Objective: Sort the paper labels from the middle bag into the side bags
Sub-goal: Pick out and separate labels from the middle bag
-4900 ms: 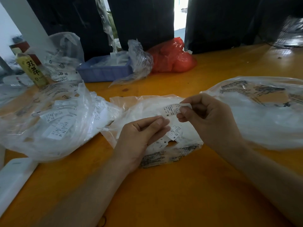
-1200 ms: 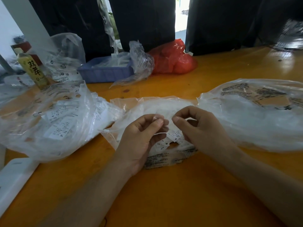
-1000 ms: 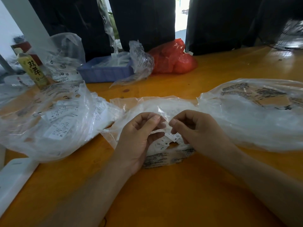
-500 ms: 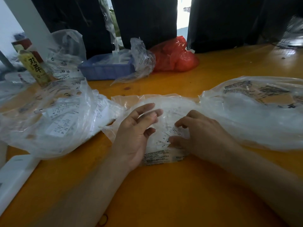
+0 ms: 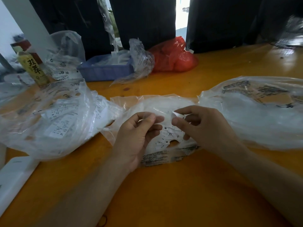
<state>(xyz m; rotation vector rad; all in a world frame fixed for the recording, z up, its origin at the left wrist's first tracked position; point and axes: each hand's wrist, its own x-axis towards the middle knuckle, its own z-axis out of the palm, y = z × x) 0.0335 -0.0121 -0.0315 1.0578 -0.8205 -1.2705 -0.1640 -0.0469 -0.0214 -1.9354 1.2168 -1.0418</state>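
Since half a second ago both hands have lifted off the clear plastic middle bag; the right hand now pinches a small white paper label between thumb and forefinger, just above the loose labels in that bag. Left hand hovers with fingers loosely curled, apparently empty. Judgement: read the size mark before choosing a side bag; label's long axis appears roughly left-right, though it is blurred.

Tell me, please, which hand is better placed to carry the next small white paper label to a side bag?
Right, probably: the right hand already pinches a small white paper label above the clear plastic middle bag; the left hand seems to hold none.
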